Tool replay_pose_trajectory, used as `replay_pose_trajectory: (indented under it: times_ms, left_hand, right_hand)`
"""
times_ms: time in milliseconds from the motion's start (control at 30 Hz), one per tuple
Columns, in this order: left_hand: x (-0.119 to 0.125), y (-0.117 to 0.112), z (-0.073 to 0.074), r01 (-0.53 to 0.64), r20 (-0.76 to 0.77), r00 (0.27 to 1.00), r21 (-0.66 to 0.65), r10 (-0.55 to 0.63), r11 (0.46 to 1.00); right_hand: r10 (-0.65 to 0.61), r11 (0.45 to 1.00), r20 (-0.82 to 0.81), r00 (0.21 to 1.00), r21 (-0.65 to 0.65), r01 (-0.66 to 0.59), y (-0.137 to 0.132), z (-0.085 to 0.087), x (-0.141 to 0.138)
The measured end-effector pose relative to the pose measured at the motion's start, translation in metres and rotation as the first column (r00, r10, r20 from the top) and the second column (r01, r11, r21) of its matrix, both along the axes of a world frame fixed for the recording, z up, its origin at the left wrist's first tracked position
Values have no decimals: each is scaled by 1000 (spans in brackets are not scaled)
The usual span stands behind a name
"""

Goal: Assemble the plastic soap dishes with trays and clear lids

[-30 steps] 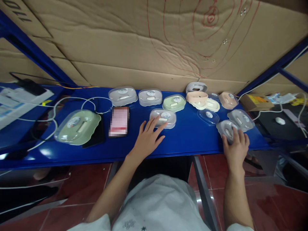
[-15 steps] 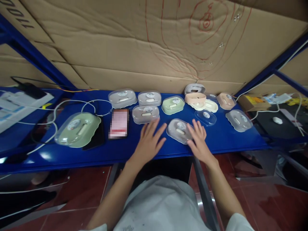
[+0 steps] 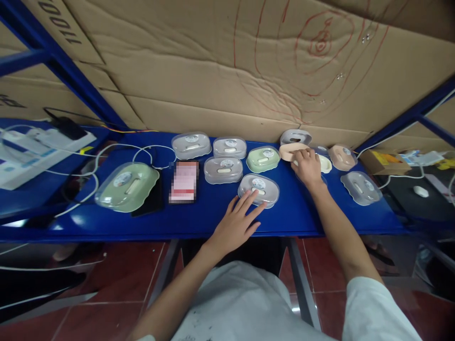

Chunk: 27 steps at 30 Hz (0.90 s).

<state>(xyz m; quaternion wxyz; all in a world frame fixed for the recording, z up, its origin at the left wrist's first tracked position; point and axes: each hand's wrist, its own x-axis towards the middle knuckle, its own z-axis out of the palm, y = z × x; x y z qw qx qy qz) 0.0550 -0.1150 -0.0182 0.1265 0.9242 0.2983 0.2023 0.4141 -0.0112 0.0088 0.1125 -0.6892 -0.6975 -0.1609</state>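
On the blue shelf point(image 3: 199, 220), my left hand point(image 3: 237, 223) lies open with its fingers spread. Its fingertips touch the near edge of a grey lidded soap box point(image 3: 259, 189). My right hand point(image 3: 307, 166) reaches further back, fingers curled over the near rim of a peach soap dish point(image 3: 288, 150) that sits beside a cream dish point(image 3: 325, 164). Behind them stands a grey box without a lid point(image 3: 295, 137). Whatever lies under my right palm is hidden.
More lidded boxes line the shelf: grey point(image 3: 192, 144), grey point(image 3: 230, 147), grey point(image 3: 223, 169), small green point(image 3: 263, 158), pink point(image 3: 341, 157), grey point(image 3: 360, 188), and a large green one point(image 3: 127, 186). A phone point(image 3: 184, 181), white cables point(image 3: 106, 154) and a cardboard wall point(image 3: 227, 71) are also here.
My right hand let go of the grey box at the front and moved back to the peach dish, covering the clear lid. My left hand shifted right onto that grey box.
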Motion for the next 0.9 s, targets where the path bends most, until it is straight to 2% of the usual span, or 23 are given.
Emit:
replay_pose_trajectory:
  times_ms: [67,167,333,433,533,600,633,700,800,833,900]
  left_hand:
    - [0,0,1,3,-1,1000,-9,-3,1000]
    - [2,0,3,-5,-1,1000,-34,5,999]
    - [20,6,1,-33,22,999,-39,34,999]
    - [40,13,-3,-26,60,998,-40,28,999]
    - [59,20,-3,40,113,993,-103,-28,994]
    - [64,21,0,117,214,973,-157,-82,981]
    - [64,20,2,160,296,950,-183,-101,970]
    - [56,15,5,250,490,865,-236,-108,939]
    - [31,2,5,340,680,733,-336,-24,878]
    - [21,-2,3,331,697,716,-376,29,865]
    - [3,-8,-1,238,691,703,-449,167,861]
  right_hand:
    - [-1,998,-14,1000,64,2,-12,6,2]
    - [23,973,-71,997,231,-6,-38,9,1]
    - [118,893,-169,978,449,-30,-92,-8,-23]
    - [170,802,-245,954,598,11,-119,-12,-44]
    - [178,684,-276,945,725,83,-141,-6,-60]
    - [232,622,-242,942,782,47,-156,-1,-72]
    - [282,608,-217,935,794,0,-164,0,-79]
    - [380,624,-176,908,773,-111,-179,-2,-95]
    - [485,668,-141,863,696,-262,-194,-15,-122]
    - [516,667,-138,845,683,-296,-197,-21,-130]
    - [587,657,-157,794,666,-354,-195,-30,-146]
